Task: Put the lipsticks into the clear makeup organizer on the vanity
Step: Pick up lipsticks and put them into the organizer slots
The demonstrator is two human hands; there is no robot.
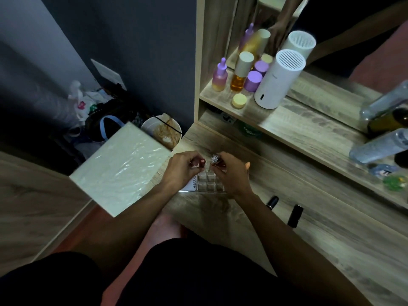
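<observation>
Both of my hands are up over the clear makeup organizer, which sits on the desk near its left edge. My left hand is pinched shut on a red-topped lipstick, held just above the organizer's back compartments. My right hand is clamped on a silvery-capped lipstick, right beside the red one, the two tips close but apart. The front compartments I can see look bare. To my right, two black lipsticks lie on the desk: the nearer one just past my right wrist, the other a little further out, well apart from the organizer.
</observation>
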